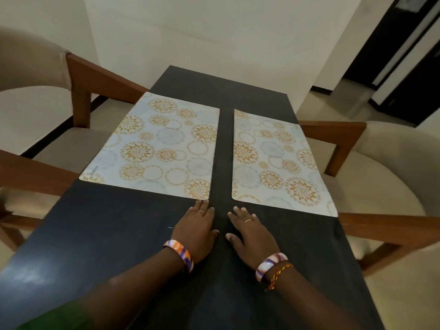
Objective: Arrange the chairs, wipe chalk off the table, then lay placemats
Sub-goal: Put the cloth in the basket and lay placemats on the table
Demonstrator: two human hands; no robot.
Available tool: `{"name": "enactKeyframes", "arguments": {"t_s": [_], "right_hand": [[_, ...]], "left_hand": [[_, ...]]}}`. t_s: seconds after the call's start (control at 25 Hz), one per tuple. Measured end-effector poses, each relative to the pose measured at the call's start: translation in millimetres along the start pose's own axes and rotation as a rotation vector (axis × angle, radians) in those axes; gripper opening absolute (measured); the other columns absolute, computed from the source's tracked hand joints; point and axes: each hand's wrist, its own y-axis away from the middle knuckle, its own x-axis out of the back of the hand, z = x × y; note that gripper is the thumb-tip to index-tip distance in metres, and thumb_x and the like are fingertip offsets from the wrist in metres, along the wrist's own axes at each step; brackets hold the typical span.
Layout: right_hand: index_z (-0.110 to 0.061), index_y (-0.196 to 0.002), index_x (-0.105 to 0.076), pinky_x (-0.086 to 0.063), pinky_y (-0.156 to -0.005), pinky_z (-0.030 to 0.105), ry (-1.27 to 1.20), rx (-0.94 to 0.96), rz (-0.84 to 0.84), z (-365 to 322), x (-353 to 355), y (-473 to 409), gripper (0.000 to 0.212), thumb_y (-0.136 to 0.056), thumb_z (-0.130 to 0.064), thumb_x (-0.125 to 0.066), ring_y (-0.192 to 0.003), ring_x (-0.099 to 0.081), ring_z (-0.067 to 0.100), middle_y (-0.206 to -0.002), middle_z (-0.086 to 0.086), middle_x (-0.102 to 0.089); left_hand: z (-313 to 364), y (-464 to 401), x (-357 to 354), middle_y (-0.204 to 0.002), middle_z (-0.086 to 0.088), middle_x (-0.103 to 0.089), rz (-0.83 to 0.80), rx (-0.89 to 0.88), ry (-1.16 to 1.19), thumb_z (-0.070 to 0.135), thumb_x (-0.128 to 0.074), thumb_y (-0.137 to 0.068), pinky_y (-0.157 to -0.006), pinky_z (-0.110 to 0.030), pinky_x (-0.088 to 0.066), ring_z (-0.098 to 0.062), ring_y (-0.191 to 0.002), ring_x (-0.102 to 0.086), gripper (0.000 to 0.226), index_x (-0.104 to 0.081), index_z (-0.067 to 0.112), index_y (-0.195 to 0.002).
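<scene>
Two thin, probably light and flexible placemats, left (152, 148) and right (278, 163), lie side by side on the dark desk (95, 234), best lifted by an edge, as the left hand (196, 231) and right hand (252, 236) rest flat, grip released, fingertips apparently touching the left mat's near corner

I see two pale placemats printed with gold and grey-blue circles lying flat, side by side, on the dark table (95, 234). The left placemat (154, 146) and right placemat (276, 163) leave a bare strip between them. A cushioned wooden chair (78, 79) stands at the table's left side, another chair (381, 163) at its right.
</scene>
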Motion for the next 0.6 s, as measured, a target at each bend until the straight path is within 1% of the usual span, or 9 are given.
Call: {"name": "enactKeyframes", "arguments": {"t_s": [0.08, 0.2, 0.28, 0.44, 0.6], "right_hand": [[-0.020, -0.149, -0.020, -0.001, -0.116, 0.026, -0.022, -0.023, 0.009, 22, 1, 27, 0.055, -0.099, -0.032, -0.040, -0.146, -0.005, 0.014, -0.158, 0.000, -0.011], [-0.019, -0.150, -0.018, 0.001, -0.115, 0.025, -0.053, -0.039, 0.026, 59, 1, 73, 0.056, -0.099, -0.033, -0.039, -0.146, -0.004, 0.014, -0.159, 0.000, -0.009], [-0.020, -0.150, -0.016, 0.002, -0.115, 0.025, -0.062, -0.054, 0.017, 95, 1, 120, 0.056, -0.100, -0.034, -0.038, -0.146, -0.003, 0.014, -0.159, -0.001, -0.007], [-0.021, -0.151, -0.012, 0.008, -0.108, 0.020, -0.043, -0.025, 0.015, 167, 2, 201, 0.056, -0.101, -0.037, -0.032, -0.146, 0.000, 0.011, -0.159, -0.005, -0.003], [-0.021, -0.151, -0.009, 0.007, -0.108, 0.021, 0.006, 0.002, -0.035, 221, 13, 241, 0.057, -0.101, -0.037, -0.030, -0.146, 0.002, 0.013, -0.159, -0.004, 0.000]], "left_hand": [[28, 4, -10, -0.157, -0.007, -0.004, -0.028, -0.009, 0.000, 0.038, -0.040, -0.097, -0.116, -0.031, -0.008, -0.020, -0.145, -0.001, 0.063, -0.014, 0.013, -0.148], [72, 9, -27, -0.157, -0.008, -0.001, -0.074, -0.049, -0.027, 0.045, -0.042, -0.094, -0.116, -0.031, -0.007, -0.021, -0.145, 0.001, 0.071, -0.010, 0.012, -0.148], [117, 15, -47, -0.157, -0.009, 0.001, -0.116, -0.077, -0.042, 0.049, -0.041, -0.093, -0.116, -0.032, -0.006, -0.022, -0.145, 0.001, 0.075, -0.008, 0.012, -0.149], [199, 19, -89, -0.156, -0.013, 0.006, -0.119, -0.006, -0.090, 0.056, -0.036, -0.092, -0.117, -0.036, -0.002, -0.026, -0.144, 0.006, 0.080, -0.004, 0.011, -0.149], [261, 5, -113, -0.156, -0.015, 0.007, -0.125, 0.041, -0.107, 0.057, -0.037, -0.091, -0.116, -0.037, -0.002, -0.028, -0.144, 0.006, 0.083, -0.002, 0.008, -0.149]]}}
